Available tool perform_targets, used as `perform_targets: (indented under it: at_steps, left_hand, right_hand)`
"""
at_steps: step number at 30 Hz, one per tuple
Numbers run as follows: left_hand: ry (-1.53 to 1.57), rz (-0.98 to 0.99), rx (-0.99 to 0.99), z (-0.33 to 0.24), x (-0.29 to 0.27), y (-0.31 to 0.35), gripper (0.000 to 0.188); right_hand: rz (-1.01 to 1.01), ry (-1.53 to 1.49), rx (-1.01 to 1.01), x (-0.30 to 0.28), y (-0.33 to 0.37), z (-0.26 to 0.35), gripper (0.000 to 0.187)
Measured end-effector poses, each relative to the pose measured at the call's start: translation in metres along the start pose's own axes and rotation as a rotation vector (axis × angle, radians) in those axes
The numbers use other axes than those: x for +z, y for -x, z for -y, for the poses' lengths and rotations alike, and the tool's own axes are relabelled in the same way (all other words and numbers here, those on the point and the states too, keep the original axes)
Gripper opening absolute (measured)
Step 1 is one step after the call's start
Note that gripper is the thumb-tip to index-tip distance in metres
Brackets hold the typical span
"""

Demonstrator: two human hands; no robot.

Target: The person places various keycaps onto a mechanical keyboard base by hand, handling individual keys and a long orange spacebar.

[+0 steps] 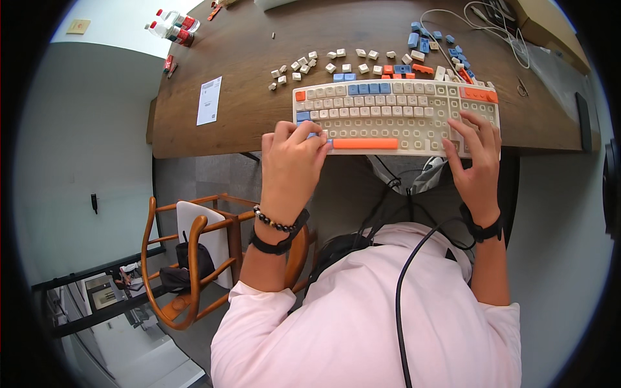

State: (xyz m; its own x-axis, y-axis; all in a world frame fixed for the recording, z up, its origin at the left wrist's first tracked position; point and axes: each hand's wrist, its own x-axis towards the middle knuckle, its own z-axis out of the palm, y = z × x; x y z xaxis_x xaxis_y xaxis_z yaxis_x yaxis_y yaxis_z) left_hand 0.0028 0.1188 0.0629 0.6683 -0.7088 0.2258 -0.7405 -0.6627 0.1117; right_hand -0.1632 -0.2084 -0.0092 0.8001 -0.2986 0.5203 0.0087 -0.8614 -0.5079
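A cream keyboard (414,129), partly fitted with keycaps, lies along the near edge of the table. Its upper rows carry white and blue keycaps, while many lower and right-hand switches are bare. An orange spacebar (365,143) sits in the bottom row. My left hand (289,152) is at the keyboard's lower left corner, fingertips pinched on a small pale keycap (325,133), mostly hidden by the fingers. On the keyboard's right side, my right hand (477,147) rests with its fingers apart, holding nothing.
Loose white keycaps (346,68) lie scattered beyond the keyboard, with loose blue keycaps (424,45) farther right. A paper card (209,101) lies at left, bottles (173,32) at the far left. A white cable (475,22) and cardboard box (550,26) are far right. A wooden chair (197,284) stands left.
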Motion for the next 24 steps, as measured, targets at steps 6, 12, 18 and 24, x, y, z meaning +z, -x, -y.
perform_targets:
  at_steps: [6,12,18,24]
  left_hand:
    - [0.121,0.016,-0.03,0.012,-0.001,-0.007,0.014]
    - [0.397,-0.075,-0.324,0.069,-0.014,-0.043,0.013]
    - [0.355,-0.159,-0.368,0.135,0.037,-0.07,0.026]
    - [0.389,-0.206,-0.398,0.146,0.065,-0.067,0.027]
  right_hand:
    - [-0.003,0.004,0.01,0.0,0.003,-0.004,0.039]
    - [-0.003,-0.019,0.01,0.0,0.002,-0.005,0.04]
    - [-0.01,-0.018,0.017,-0.001,0.003,-0.003,0.041]
    - [0.006,-0.028,0.026,-0.002,0.002,-0.001,0.04]
